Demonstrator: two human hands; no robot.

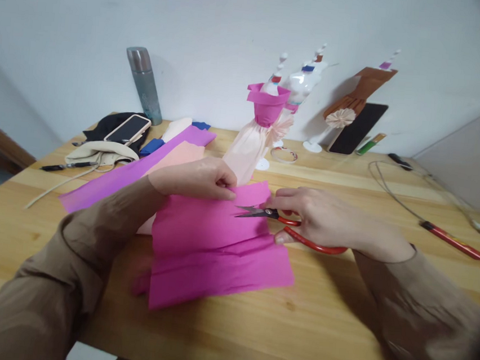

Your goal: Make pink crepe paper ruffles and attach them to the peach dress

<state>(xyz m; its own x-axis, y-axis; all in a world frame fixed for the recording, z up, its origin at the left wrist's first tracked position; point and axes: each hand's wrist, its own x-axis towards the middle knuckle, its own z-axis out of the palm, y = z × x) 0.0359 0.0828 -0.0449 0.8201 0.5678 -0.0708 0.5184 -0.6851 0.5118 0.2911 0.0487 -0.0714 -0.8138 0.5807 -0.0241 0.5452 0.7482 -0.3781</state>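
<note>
A creased sheet of magenta crepe paper (204, 239) hangs low over the front of the wooden table. My left hand (200, 177) is closed, pinching the paper's upper edge between thumb and fingers. Red-handled scissors (268, 213) are in my right hand (317, 216), their blades parted and pointing left across the paper just below that pinch. My right fingers wrap the handles, and the thumb lies by the lower one. Behind the paper stands a small mannequin (268, 106) dressed in a magenta top and a pale pink skirt with a pleated rosette.
More small mannequins (302, 84) stand behind, one in a brown dress (361, 90) before a black tablet (363, 129). A bottle (145, 86), a phone (128, 128) and purple paper (139, 164) lie left. A red hot-glue gun-like tool (452, 240) with its cable is right.
</note>
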